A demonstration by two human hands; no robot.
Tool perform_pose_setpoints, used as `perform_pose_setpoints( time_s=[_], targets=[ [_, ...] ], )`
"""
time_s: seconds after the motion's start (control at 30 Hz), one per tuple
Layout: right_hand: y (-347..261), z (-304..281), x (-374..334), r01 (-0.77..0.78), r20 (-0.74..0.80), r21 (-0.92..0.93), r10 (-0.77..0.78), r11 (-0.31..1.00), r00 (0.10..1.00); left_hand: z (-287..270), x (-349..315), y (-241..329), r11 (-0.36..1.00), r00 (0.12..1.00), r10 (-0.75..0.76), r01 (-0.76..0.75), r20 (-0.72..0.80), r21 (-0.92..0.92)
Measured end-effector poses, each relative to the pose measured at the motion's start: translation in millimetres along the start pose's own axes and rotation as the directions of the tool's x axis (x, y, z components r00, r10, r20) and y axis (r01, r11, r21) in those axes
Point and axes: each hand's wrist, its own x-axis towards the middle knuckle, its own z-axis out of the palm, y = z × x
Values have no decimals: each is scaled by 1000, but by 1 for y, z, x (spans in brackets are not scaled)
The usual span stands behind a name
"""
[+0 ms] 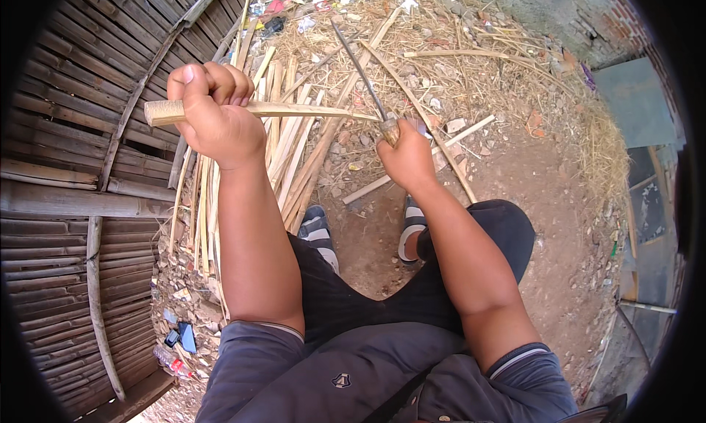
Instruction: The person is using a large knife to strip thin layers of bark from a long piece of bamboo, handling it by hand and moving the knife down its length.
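My left hand [220,122], raised at the left, is closed round a pale bamboo strip [298,110]. The strip's thick cut end pokes out past the thumb, and its thin end runs right toward my other hand. My right hand [408,155] grips the handle of a long, narrow knife [358,69], whose dark blade points up and away to the left. The strip's thin tip meets the knife near the top of the handle; whether they touch I cannot tell. Below the strip, several split bamboo strips [294,155] lie in a pile on the ground.
A bamboo slat wall [66,151] stands close at the left. Straw, rubble and litter cover the far ground, with loose sticks [430,122] across it. A plastic bottle [173,363] lies at the lower left. Grey panels [638,103] line the right side. My sandalled feet are below.
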Motion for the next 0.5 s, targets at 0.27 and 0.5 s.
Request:
perform_pose_setpoints(
  time_s=[0.27, 0.5],
  targets=[
    [43, 48, -8, -39, 225, -252, 98, 967, 969, 6, -6, -3, 999, 998, -32, 33, -56, 13],
    [8, 13, -4, -67, 161, -94, 82, 993, 984, 3, -2, -3, 1000, 999, -28, 28, -42, 5]
  ],
)
